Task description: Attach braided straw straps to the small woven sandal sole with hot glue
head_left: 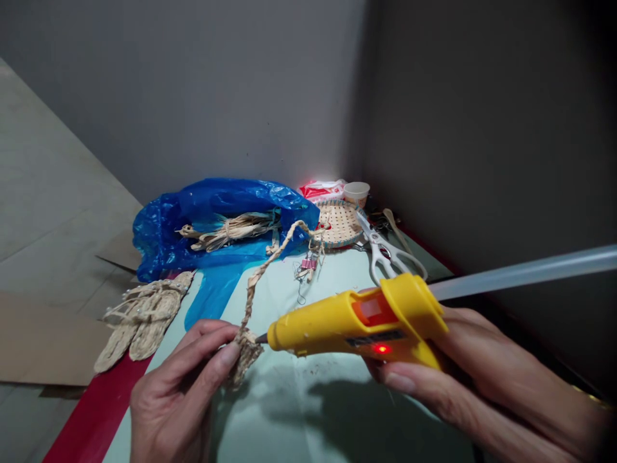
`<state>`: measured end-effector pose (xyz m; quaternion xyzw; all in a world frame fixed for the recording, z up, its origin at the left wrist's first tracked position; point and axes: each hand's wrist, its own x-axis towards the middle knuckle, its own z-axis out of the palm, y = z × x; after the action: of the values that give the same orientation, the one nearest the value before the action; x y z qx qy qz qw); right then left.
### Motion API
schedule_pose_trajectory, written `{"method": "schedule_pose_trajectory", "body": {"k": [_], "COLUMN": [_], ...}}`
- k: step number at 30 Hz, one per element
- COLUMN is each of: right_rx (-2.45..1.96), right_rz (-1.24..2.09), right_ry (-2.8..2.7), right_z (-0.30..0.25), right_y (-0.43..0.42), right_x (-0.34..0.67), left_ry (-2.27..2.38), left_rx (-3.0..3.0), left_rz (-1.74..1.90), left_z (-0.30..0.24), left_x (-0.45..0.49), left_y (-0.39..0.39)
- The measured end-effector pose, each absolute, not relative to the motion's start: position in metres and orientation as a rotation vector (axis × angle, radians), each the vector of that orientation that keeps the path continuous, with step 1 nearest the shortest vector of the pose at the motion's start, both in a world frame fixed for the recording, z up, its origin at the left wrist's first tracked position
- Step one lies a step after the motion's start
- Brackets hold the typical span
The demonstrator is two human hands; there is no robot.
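My left hand (187, 379) pinches a small coiled piece of braided straw (247, 360) between thumb and fingers. From that piece a loose straw braid (263, 270) runs up and away toward the woven basket. My right hand (434, 379) is wrapped round a yellow hot glue gun (332, 321) with a red light lit on its side. Its dark nozzle meets the edge of the coiled piece. A long translucent glue stick (525, 273) sticks out of the gun's back end to the right.
Behind lies a blue plastic bag (222, 193) with a bundle of dried straw (236, 230). Nearby are a shallow woven basket (340, 222), white-handled scissors (385, 251), a binder clip (309, 260), a paper cup (357, 191) and a red-white packet (321, 190). Small woven sandals (144, 315) rest at the left edge.
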<state>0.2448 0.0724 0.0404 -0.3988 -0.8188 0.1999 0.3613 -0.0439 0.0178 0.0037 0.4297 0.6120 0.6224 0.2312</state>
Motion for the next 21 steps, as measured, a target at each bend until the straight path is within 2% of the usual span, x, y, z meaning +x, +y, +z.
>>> {"method": "schedule_pose_trajectory", "body": {"k": [13,21], "right_rx": [-1.002,-0.991], "right_rz": [0.595,0.524], "right_ry": [-2.094,-2.067], "right_z": [0.051,0.048], "right_y": [0.073,0.072], "right_x": [0.24,0.24], "left_ry": [1.507,1.475], "left_rx": [0.763,0.555], "left_rz": [1.732,1.677], "left_z": [0.01,0.012], "left_x": [-0.031,-0.032], "left_y": [0.026,0.024]}}
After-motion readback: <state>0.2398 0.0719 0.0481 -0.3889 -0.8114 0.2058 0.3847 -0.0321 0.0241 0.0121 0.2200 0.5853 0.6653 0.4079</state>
